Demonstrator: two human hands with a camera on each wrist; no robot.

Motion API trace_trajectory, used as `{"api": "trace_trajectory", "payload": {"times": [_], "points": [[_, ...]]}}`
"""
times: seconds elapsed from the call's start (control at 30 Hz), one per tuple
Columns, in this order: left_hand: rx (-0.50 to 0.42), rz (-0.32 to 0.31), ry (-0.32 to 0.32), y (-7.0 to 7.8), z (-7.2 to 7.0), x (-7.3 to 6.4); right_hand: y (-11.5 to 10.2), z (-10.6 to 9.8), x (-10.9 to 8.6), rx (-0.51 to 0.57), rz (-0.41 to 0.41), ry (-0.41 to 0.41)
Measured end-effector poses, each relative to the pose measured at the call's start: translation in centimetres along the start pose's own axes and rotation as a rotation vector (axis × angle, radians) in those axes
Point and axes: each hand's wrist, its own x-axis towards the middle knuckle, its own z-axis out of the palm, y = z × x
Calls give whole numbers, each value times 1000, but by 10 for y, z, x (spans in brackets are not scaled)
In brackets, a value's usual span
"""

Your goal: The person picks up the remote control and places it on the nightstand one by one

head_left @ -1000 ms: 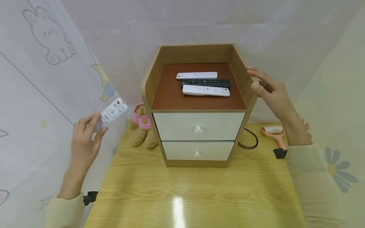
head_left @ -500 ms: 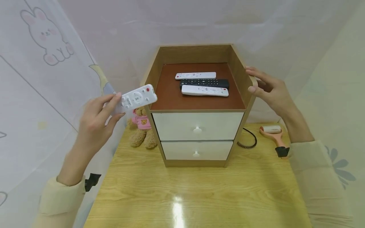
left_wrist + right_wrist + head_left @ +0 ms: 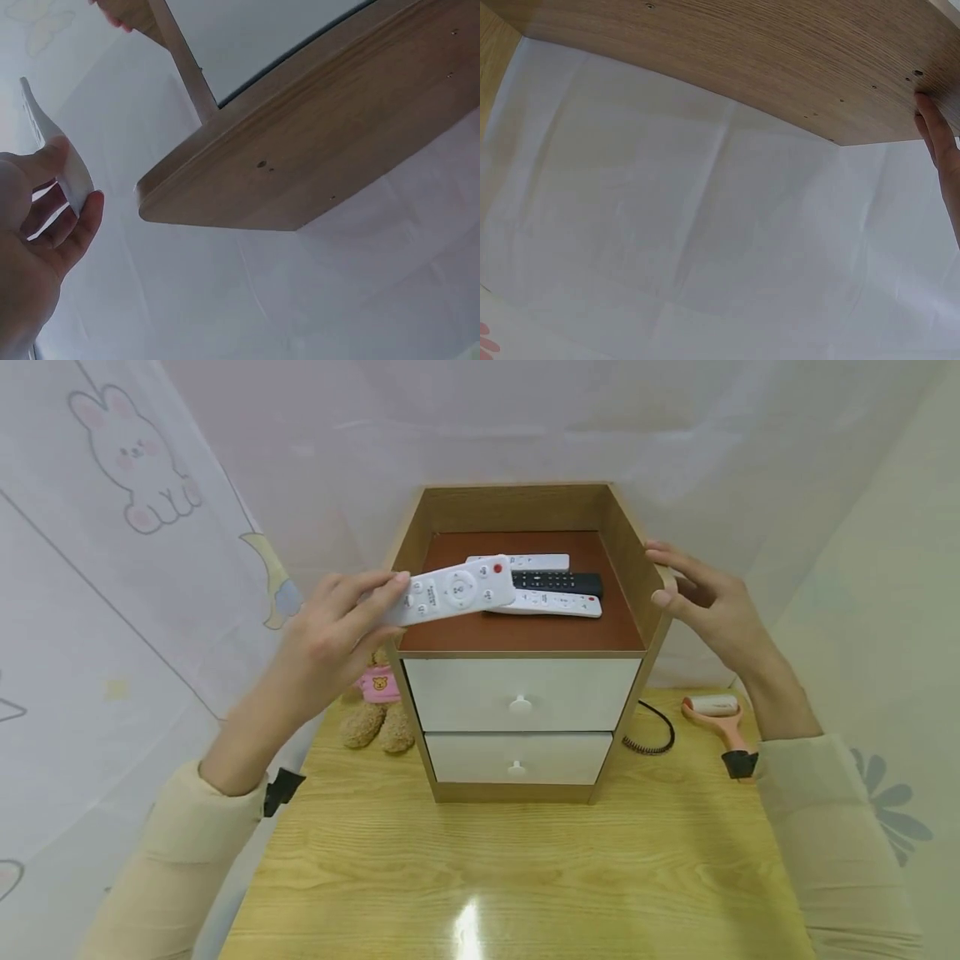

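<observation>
My left hand pinches a white remote control by one end, its red button toward the right. In the head view this remote overlaps the top of a small wooden cabinet. On the cabinet's brown top lie another white remote, a black remote and a third white remote, each partly hidden behind the held one. My right hand touches the cabinet's right side panel, thumb at the front edge and fingers along the outside. The left wrist view shows the held remote edge-on, beside the cabinet's side.
Two white drawers with round knobs front the cabinet, both closed. A teddy bear in pink sits at its left. To the right are a black coiled cord and an orange-handled lint roller on the wooden table.
My left hand has carried the white remote rightward and upward, from left of the cabinet to over its top in the head view. My right hand stays at the side panel.
</observation>
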Motion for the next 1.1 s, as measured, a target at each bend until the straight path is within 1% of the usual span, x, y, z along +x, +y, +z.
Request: {"api": "trace_trajectory", "payload": {"times": [0.2,0.4,0.5,0.57,0.7,0.77,0.87,1.03,1.1], "points": [[24,85,-83,0,13,22,-1,0,0,9,-2,2],[24,144,-102,4,31,36,0,0,0,12,-2,2],[36,159,-124,8,39,41,0,0,0,20,-1,1],[42,152,-160,9,45,44,-1,0,0,16,-4,2],[39,100,-255,7,57,46,-1,1,1,1,-8,1],[43,78,-306,5,62,46,-1,1,1,0,-8,2],[56,62,-365,1,69,44,1,2,1,27,-10,-2],[61,23,-429,-5,79,40,4,3,2,105,-25,-3],[58,8,-438,-6,81,39,5,3,2,128,-32,-4]]}}
